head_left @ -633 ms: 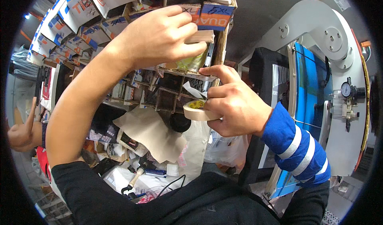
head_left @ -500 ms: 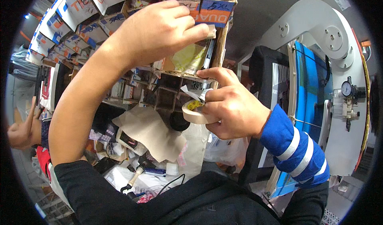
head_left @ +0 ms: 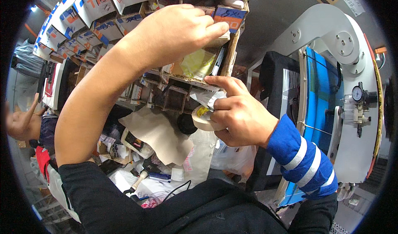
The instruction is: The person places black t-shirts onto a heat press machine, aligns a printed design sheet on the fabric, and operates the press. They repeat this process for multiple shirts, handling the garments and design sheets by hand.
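Observation:
My left hand [head_left: 195, 28] reaches over the top of an open cardboard compartment [head_left: 231, 51], fingers curled down, their tips and whatever they grip hidden. A pale block [head_left: 222, 39] is under them. Yellow paper [head_left: 196, 64] and thin dark items [head_left: 218, 60] lie inside. My right hand [head_left: 234, 111] grips a beige tape roll [head_left: 199, 122] and a crumpled white piece [head_left: 203, 97], with its index finger extended onto the compartment's lower lip. A blue cloth band with white stripes [head_left: 302, 159] wraps my right forearm.
Cardboard cubbies [head_left: 89, 10] climb upper left. A grey machine [head_left: 352, 118] with gauge and blue panels [head_left: 319, 88] stands right. A cluttered surface below holds beige cloth [head_left: 155, 136] and a handled tool [head_left: 139, 182]. Another person's bare arm [head_left: 25, 124] shows far left.
My left hand has shifted rightward along the top of the compartment, uncovering more yellow paper. My right hand with the tape has moved slightly right and down; its index finger remains on the lip.

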The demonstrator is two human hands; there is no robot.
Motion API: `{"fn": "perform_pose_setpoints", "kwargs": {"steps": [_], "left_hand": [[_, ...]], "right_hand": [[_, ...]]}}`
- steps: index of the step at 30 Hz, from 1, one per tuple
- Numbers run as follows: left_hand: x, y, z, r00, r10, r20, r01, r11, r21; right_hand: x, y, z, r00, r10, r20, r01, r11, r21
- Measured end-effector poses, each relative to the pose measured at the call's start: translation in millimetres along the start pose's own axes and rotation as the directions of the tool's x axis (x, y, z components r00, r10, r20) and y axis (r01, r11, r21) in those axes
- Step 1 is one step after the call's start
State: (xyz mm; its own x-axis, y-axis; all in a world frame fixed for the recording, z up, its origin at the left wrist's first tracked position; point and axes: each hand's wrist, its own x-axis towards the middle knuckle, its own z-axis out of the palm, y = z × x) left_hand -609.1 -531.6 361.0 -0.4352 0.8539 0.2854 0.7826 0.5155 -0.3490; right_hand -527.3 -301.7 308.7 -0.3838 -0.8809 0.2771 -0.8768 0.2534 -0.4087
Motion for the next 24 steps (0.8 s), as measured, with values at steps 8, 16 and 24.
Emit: {"fn": "perform_pose_setpoints", "kwargs": {"steps": [8,16,24], "left_hand": [[-14,16,2,1.0,0.009,-0.014,-0.008,0.997,0.073],[-18,21,2,0.987,-0.059,0.148,0.069,0.996,-0.064],[-10,21,17,0.88,-0.226,0.417,0.362,0.888,-0.283]], "right_hand": [[-3,-1,0,0.997,-0.004,-0.081,0.004,1.0,0.01],[-12,-24,1,0.997,-0.046,-0.055,0.045,0.999,-0.02],[-28,-44,-23,0.99,0.142,0.0,-0.139,0.969,0.206]]}}
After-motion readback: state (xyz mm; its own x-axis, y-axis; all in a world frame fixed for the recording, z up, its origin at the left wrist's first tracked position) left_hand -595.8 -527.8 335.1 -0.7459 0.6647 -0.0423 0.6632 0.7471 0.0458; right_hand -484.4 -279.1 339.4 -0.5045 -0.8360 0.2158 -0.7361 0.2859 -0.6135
